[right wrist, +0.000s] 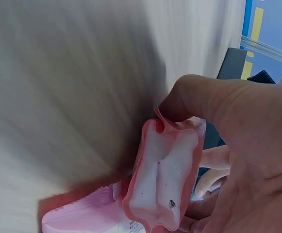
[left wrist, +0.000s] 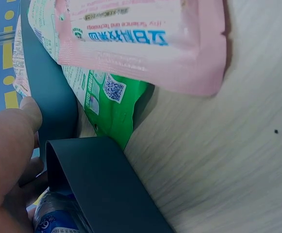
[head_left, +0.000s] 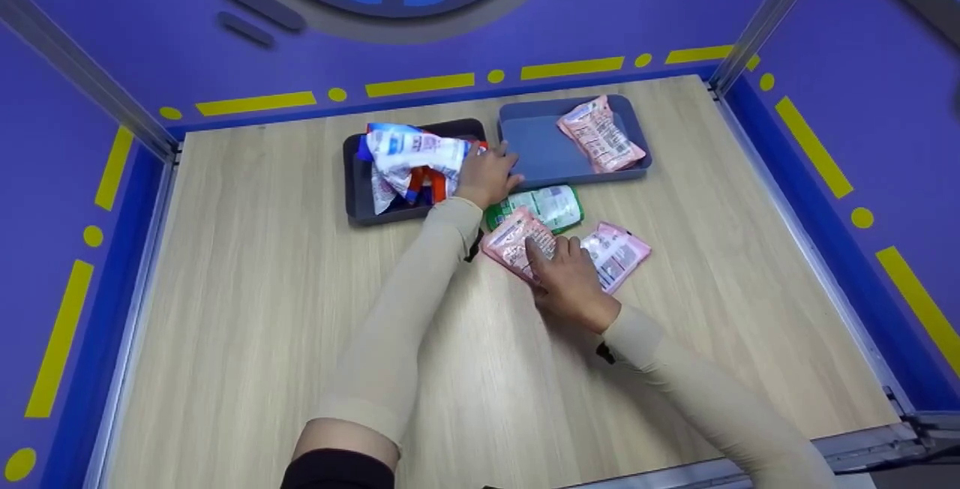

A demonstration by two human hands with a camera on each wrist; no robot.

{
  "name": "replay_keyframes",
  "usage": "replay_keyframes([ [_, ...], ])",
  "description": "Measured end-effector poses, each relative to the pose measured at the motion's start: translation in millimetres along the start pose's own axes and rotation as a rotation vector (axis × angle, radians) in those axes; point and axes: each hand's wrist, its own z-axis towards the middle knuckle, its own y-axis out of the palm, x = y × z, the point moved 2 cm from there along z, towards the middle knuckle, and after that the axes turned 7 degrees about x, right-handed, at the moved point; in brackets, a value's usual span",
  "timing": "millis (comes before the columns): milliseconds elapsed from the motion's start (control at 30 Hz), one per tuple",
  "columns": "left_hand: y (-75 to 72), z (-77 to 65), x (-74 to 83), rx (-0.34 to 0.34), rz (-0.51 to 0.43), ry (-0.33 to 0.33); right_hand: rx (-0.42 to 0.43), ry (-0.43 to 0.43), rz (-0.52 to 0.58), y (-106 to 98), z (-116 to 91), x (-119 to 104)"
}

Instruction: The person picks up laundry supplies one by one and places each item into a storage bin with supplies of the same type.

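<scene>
My right hand (head_left: 574, 283) pinches a salmon-pink packet (head_left: 517, 238) with printed text, thumb on one side and fingers on the other in the right wrist view. Close beside it lies a lighter pink packet (head_left: 619, 253), and just beyond is a green and white packet (head_left: 551, 208). My left hand (head_left: 489, 172) is over the adjoining rims of two trays, thumb by the blue-grey tray's wall (left wrist: 53, 92) in the left wrist view. Its other fingers are partly hidden behind the dark tray's wall (left wrist: 97, 179).
The dark tray (head_left: 356, 204) holds white, blue and red packets (head_left: 416, 155). Inside the blue-grey tray (head_left: 525, 133) lies another salmon-pink packet (head_left: 600, 136). Purple-blue panels (head_left: 420, 54) border the wooden table (head_left: 262, 286) at the back and sides.
</scene>
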Motion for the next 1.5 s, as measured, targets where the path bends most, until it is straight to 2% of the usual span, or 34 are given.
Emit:
replay_keyframes([
  [133, -0.7, -0.2, 0.2, 0.017, 0.007, 0.007, -0.018, 0.006, -0.029, 0, 1, 3],
  [267, -0.6, 1.4, -0.5, 0.019, 0.006, 0.009, -0.053, 0.028, -0.010, -2, 2, 6],
  [533, 1.6, 4.1, -2.4, -0.007, -0.013, 0.004, -0.031, 0.036, 0.001, -7, 3, 10],
  [767, 1.3, 2.7, -3.6, -0.008, -0.012, -0.003, -0.058, 0.073, 0.030, -11, 4, 14],
  [867, 1.7, 2.1, -3.9, -0.004, -0.013, -0.001, -0.036, 0.062, 0.029, -13, 3, 15],
  [1133, 2.7, 2.0, -3.1, -0.015, -0.007, -0.007, 0.100, -0.018, -0.006, -16, -1, 23],
  [1500, 2.9, 2.7, -1.7, -0.028, -0.014, -0.010, 0.055, 0.019, 0.018, -23, -5, 33],
])
